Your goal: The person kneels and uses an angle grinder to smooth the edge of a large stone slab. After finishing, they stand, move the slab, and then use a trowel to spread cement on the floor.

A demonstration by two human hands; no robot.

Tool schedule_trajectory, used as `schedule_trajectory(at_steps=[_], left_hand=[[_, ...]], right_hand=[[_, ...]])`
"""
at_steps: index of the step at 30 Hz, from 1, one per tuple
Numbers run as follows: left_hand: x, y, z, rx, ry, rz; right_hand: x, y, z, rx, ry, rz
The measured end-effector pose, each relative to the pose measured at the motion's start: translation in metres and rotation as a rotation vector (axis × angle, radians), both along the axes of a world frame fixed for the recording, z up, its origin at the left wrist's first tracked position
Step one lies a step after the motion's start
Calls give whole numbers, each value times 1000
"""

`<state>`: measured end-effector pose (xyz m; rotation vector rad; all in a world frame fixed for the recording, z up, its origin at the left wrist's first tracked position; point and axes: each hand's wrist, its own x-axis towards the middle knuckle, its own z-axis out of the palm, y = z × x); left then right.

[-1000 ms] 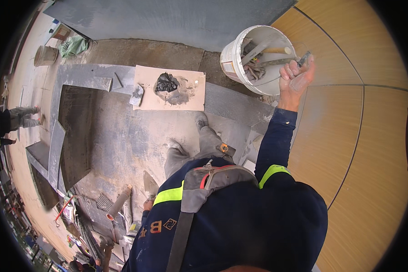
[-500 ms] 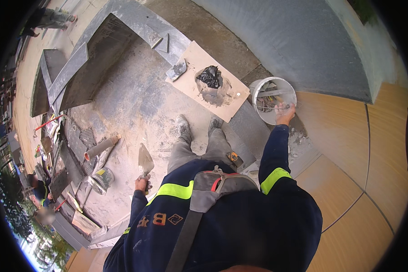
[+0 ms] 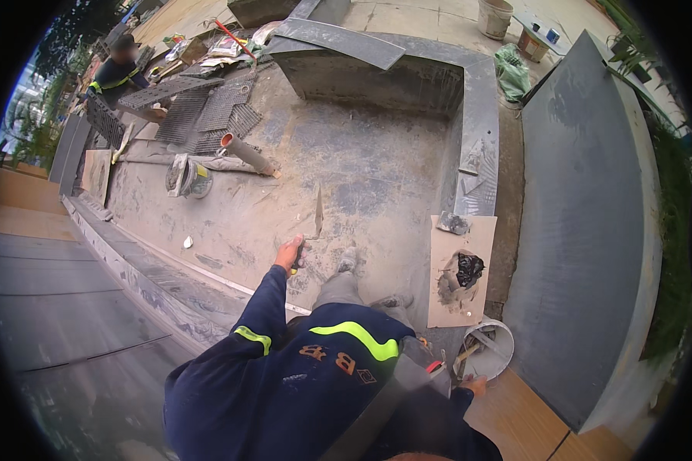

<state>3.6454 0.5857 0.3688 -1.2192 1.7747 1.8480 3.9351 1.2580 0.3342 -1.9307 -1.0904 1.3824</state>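
Note:
My left hand [image 3: 291, 253] is closed round the handle of a pointed trowel [image 3: 319, 212], its blade held up edge-on above the dusty floor. On my right, my right hand [image 3: 477, 385] grips the near rim or wire handle of a white bucket [image 3: 503, 364]; which of the two is unclear. Inside the bucket lie several tools, one with a wooden handle [image 3: 466, 354]. Just beyond it a tan board [image 3: 444, 311] carries a patch of grey mortar, a crumpled black plastic bag [image 3: 470, 270] and a flat mortar-smeared tool [image 3: 453, 223].
A low grey wall [image 3: 480, 115] bears a loose slab [image 3: 342, 40]. An orange-ended pipe [image 3: 247, 157], a smeared bucket [image 3: 198, 183] and black grates [image 3: 207, 115] lie at left, near another person [image 3: 118, 75]. A tall grey panel [image 3: 584, 215] stands right; a ledge [image 3: 142, 257] runs left.
The view has swung left, bringing the bucket and my right hand to the lower right. The trowel has turned from broad side to edge-on. My right hand stays at the bucket.

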Motion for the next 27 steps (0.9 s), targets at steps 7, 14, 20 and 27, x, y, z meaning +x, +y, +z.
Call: schedule_trajectory(at_steps=[7, 14, 20, 27], left_hand=[[-81, -72, -90, -440, -59, 26], [-141, -95, 0, -225, 164, 130], [-133, -145, 32, 212, 200, 265], [-112, -154, 87, 1368, 623, 219]], right_hand=[[-128, -120, 40, -170, -17, 509], [-273, -255, 37, -163, -101, 1533], [-391, -385, 61, 29, -91, 2045], [-431, -492, 151, 206, -69, 2178]])
